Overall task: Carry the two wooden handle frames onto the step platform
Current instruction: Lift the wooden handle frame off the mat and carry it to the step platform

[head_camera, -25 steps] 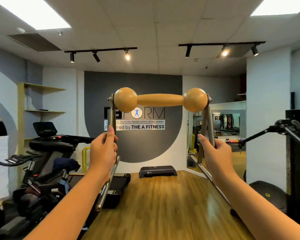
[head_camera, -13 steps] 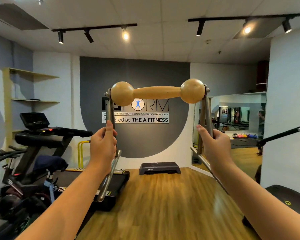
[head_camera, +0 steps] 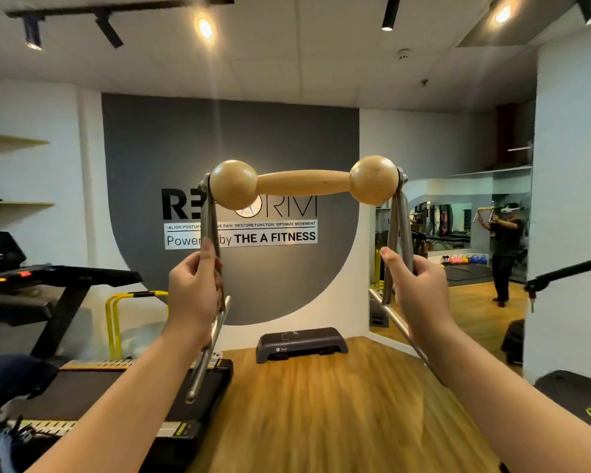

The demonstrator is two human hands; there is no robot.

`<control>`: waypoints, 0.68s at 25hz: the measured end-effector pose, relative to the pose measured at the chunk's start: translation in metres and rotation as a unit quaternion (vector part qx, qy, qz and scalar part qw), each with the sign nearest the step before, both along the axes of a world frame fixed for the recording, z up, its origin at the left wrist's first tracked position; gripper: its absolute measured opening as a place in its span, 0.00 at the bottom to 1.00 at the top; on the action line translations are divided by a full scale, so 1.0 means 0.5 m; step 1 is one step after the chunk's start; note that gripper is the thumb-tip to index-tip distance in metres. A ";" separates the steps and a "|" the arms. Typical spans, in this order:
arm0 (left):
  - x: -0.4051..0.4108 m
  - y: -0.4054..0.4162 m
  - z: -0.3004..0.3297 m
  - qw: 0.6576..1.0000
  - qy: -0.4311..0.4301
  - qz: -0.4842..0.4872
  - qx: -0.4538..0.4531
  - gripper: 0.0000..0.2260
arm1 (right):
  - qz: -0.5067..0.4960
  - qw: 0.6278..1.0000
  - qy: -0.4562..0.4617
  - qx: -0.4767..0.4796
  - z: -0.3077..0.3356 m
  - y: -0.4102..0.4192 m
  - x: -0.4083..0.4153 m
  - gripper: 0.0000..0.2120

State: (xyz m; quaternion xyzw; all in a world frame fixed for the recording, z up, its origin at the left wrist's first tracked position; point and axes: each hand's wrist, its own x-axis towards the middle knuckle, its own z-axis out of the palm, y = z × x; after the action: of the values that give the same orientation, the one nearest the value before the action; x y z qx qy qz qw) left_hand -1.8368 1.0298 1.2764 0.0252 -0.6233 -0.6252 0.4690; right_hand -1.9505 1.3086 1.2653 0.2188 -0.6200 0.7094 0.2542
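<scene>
Beyond the left hand (head_camera: pixel 193 290), clamped on one metal upright, a treadmill (head_camera: pixel 82 387) has slid nearer; the wooden handle frame (head_camera: pixel 304 182) spans across to the right hand (head_camera: pixel 418 288), gripping the other upright. Below and between them the step platform (head_camera: pixel 301 343) looms larger than a second ago, so the carry is closing in.

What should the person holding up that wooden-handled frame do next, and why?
Probably keep walking straight ahead. Both the left hand and right hand grip the wooden handle frame at chest height, and the step platform lies ahead across bare wooden floor.
</scene>
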 end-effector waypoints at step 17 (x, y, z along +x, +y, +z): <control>-0.996 -0.168 -0.043 0.998 0.008 0.058 -0.002 0.22 | 0.027 0.999 -0.046 0.000 -0.020 -0.191 -1.026 0.25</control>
State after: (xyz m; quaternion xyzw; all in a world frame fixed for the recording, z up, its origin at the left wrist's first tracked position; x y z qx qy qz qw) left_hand -2.3347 0.9457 1.2547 0.0553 -0.6187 -0.5957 0.5092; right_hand -2.4637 1.2129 1.2553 0.2025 -0.6248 0.7251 0.2067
